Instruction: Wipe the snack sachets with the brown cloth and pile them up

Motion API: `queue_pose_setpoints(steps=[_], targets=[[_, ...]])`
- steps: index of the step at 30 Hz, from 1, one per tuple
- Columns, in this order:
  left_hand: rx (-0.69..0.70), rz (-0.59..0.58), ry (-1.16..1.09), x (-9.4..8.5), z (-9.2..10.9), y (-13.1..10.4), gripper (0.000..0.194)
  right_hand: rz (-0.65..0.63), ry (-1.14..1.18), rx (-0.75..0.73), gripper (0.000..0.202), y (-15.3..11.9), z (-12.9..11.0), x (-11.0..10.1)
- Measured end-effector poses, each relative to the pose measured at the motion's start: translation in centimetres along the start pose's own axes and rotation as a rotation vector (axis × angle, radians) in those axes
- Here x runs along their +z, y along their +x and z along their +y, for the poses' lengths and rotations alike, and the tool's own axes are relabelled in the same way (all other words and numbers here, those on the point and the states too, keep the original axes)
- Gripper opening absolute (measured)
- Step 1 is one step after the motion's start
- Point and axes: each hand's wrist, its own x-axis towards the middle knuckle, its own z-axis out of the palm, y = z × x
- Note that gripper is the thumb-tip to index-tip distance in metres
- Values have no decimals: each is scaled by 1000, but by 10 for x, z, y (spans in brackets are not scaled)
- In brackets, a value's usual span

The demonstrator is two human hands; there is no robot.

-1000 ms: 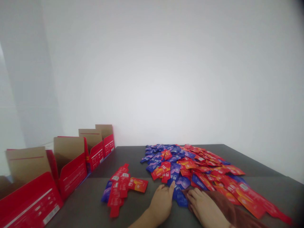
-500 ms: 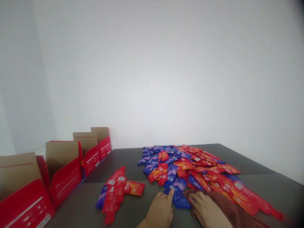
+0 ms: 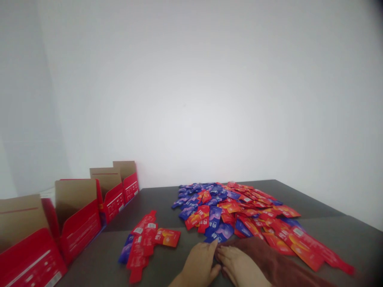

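Observation:
My left hand (image 3: pixel 200 263) lies at the bottom centre, its index finger at the lower edge of a blue packet (image 3: pixel 223 232); what its fingers hold, if anything, cannot be made out. Beside it on the right, nearly touching, my right hand (image 3: pixel 237 265) has its fingers bent over the end of a brown cloth (image 3: pixel 269 257). That cloth stretches away to the lower right, over part of the packets. Beyond both hands spreads a large heap of blue packets and red-orange packets (image 3: pixel 254 199).
Red cardboard boxes with raised brown flaps (image 3: pixel 79 223) form a row along the left. Between them and my hands, a small group of red packets (image 3: pixel 143 243) lies with an orange one (image 3: pixel 167 237) on the dark table (image 3: pixel 161 199). Behind is a pale wall.
My right hand has moved left towards my left hand, drawing the brown cloth along. The lower blue packet between the hands is now mostly covered. The view has shifted slightly.

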Motion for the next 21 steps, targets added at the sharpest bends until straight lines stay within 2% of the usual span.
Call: queue_pose_setpoints(steps=[3, 7, 9, 15, 21], targets=[[24, 13, 12, -4, 1, 1, 63, 18, 38, 30, 45, -4, 5, -3], [45, 20, 53, -4, 1, 3, 66, 67, -17, 205, 52, -25, 27, 1], [64, 29, 94, -3, 1, 5, 63, 57, -45, 239, 52, -34, 34, 5], [160, 30, 218, -4, 0, 9, 38, 95, -50, 99, 49, -38, 27, 5], [244, 75, 279, -1, -4, 8, 39, 22, 33, -137, 54, -19, 20, 3]])
